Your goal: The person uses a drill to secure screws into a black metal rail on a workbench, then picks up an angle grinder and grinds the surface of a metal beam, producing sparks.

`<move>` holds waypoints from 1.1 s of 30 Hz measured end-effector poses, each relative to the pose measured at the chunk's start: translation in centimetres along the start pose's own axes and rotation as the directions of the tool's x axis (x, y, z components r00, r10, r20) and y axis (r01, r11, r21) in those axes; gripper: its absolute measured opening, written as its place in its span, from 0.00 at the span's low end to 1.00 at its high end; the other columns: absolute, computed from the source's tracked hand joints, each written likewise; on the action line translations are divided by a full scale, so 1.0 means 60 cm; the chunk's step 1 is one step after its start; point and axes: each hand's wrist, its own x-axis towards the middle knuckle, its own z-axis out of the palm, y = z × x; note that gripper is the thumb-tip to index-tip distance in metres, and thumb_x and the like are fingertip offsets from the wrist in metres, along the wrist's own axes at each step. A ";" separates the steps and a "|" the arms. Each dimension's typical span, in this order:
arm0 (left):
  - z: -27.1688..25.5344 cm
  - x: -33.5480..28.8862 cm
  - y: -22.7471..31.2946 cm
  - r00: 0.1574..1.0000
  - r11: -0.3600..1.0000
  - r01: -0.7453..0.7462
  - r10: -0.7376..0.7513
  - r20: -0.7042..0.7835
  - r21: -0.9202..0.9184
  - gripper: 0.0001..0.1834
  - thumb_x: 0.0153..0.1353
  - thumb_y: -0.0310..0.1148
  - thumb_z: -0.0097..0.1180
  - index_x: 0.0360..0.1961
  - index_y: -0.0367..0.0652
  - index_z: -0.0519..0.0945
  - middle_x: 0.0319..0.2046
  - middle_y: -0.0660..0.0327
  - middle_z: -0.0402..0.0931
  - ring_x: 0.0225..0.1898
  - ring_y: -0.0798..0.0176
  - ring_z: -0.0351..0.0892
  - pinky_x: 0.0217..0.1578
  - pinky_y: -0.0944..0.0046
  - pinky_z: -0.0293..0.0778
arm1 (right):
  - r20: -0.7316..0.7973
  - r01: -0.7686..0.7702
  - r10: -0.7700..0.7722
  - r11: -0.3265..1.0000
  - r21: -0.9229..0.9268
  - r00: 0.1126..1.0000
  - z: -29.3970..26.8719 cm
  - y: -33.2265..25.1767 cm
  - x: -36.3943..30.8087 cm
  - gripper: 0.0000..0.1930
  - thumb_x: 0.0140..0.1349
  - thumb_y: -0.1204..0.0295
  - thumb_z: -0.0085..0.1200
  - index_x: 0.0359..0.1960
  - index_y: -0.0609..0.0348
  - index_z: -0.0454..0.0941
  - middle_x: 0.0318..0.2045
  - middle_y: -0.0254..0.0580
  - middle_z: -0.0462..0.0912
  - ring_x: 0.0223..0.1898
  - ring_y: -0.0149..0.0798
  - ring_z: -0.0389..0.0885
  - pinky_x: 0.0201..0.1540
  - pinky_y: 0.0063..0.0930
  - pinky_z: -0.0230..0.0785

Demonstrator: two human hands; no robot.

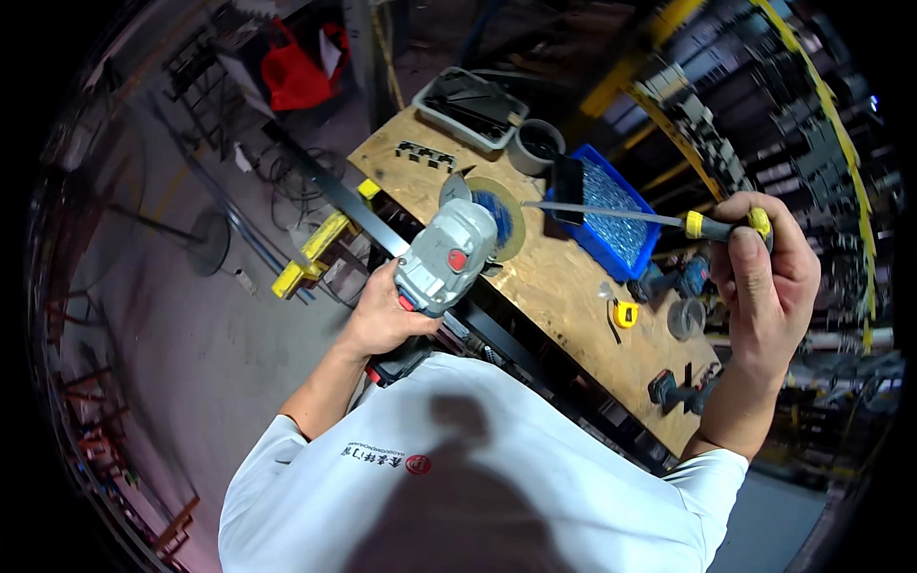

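From where I stand, the person in the white short-sleeved shirt has the left hand wrapped around the body of a grey cordless angle grinder with a red button, up over the near edge of the plywood bench; the ends of those fingers are mostly hidden behind it, so I can't tell how tightly they close. The right hand, raised off to the right, pinches the yellow-and-black handle of a long, thin-shafted metal hand tool between thumb and fingers. Its shaft points leftward, the tip right by the pale-rimmed, blue-centred grinder disc; I can't tell whether they touch. Below the shaft, on the bench, is a blue plastic tray full of small shiny pieces, with a flat black rectangular object at its left end. Nearer the right forearm lie a yellow tape measure and a dark power drill. A pale rectangular bin of dark parts stands at the far end.
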 end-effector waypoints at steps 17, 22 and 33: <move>0.017 0.005 0.017 0.969 0.974 -0.181 0.154 0.192 0.134 0.32 0.39 0.19 0.71 0.50 0.34 0.77 0.43 0.65 0.81 0.43 0.72 0.78 0.48 0.68 0.76 | 0.070 -0.097 0.106 0.989 -0.115 0.992 -0.008 -0.095 -0.049 0.15 0.76 0.64 0.55 0.42 0.68 0.77 0.19 0.20 0.67 0.18 0.13 0.57 0.21 0.13 0.45; 0.012 0.004 0.016 0.969 0.977 -0.177 0.152 0.195 0.119 0.32 0.38 0.20 0.72 0.50 0.34 0.77 0.42 0.65 0.81 0.42 0.72 0.77 0.48 0.68 0.76 | 0.031 -0.174 0.181 0.972 -0.160 0.983 -0.001 -0.117 -0.048 0.16 0.76 0.62 0.55 0.42 0.67 0.78 0.19 0.20 0.67 0.18 0.13 0.56 0.20 0.14 0.45; 0.005 -0.005 0.023 0.970 0.968 -0.162 0.120 0.210 0.194 0.34 0.38 0.19 0.71 0.53 0.33 0.77 0.43 0.63 0.82 0.44 0.71 0.78 0.50 0.67 0.76 | 0.024 -0.311 0.319 0.934 -0.174 0.947 0.014 -0.113 -0.036 0.18 0.76 0.58 0.55 0.40 0.65 0.80 0.15 0.22 0.67 0.15 0.15 0.59 0.18 0.14 0.49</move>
